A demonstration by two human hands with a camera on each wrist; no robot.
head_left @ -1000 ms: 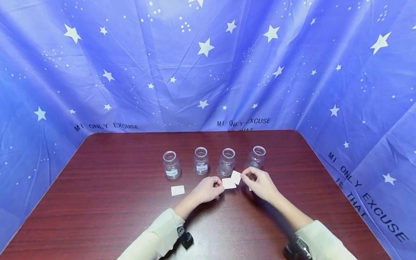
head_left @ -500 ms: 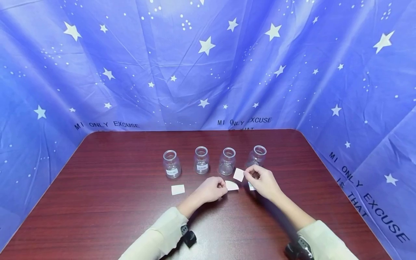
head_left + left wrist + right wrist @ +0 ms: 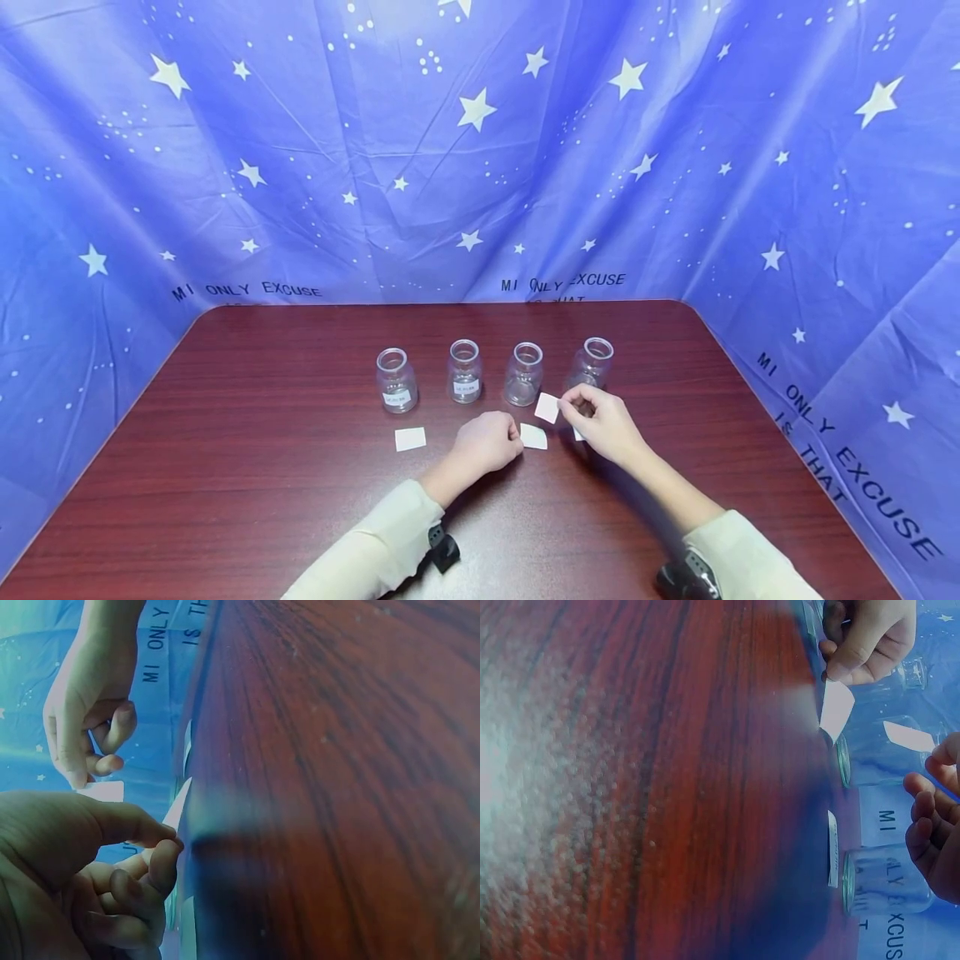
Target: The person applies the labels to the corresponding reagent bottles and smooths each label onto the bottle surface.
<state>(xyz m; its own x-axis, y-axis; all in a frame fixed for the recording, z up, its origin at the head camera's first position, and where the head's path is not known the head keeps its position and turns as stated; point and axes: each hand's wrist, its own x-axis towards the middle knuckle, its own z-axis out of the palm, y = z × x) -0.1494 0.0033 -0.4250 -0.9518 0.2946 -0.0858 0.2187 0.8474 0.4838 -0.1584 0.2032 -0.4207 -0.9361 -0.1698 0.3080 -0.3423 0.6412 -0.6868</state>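
My left hand point(image 3: 487, 442) pinches a white piece of backing paper point(image 3: 534, 436) by its edge, low over the table. My right hand point(image 3: 606, 423) holds a small white label point(image 3: 547, 408) between thumb and finger, just in front of the third jar point(image 3: 523, 375). In the right wrist view, the label point(image 3: 910, 736) and the backing paper point(image 3: 837, 711) are apart from each other. Partly hidden under my right hand lies another white slip point(image 3: 578, 434). The fourth jar point(image 3: 597, 350) stands behind that hand, its lower part covered.
Two glass jars with printed labels, the first jar point(image 3: 396, 382) and the second jar point(image 3: 465, 371), stand to the left in the row. A white paper point(image 3: 410, 439) lies before them on the brown table point(image 3: 247, 467). A blue starred curtain point(image 3: 420, 167) surrounds the table.
The label and backing paper overlapped a second ago and are now apart. My left hand has shifted slightly right and nearer the body with the backing paper. My right hand has barely moved.
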